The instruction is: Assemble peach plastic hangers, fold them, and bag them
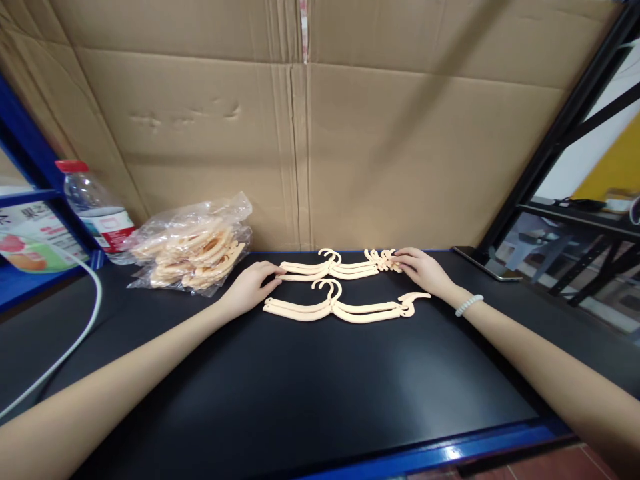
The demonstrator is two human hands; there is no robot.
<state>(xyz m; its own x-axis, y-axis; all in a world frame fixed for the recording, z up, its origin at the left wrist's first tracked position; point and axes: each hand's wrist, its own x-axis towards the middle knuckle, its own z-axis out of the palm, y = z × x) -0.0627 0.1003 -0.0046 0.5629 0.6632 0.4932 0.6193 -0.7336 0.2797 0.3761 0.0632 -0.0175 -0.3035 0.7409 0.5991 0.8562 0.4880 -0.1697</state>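
While hangers lie crosswise, hooks pointing away, left hand and right hand pinch far pair's ends.

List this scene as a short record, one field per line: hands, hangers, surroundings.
left hand: fingers at the left end of the back hangers
right hand: fingers at the small hooked pieces
front hangers: flat on the table, nearer the camera, a hooked piece at their right end
left side: clear bag of similar pieces; red-capped bottle behind it
right wrist: pale band
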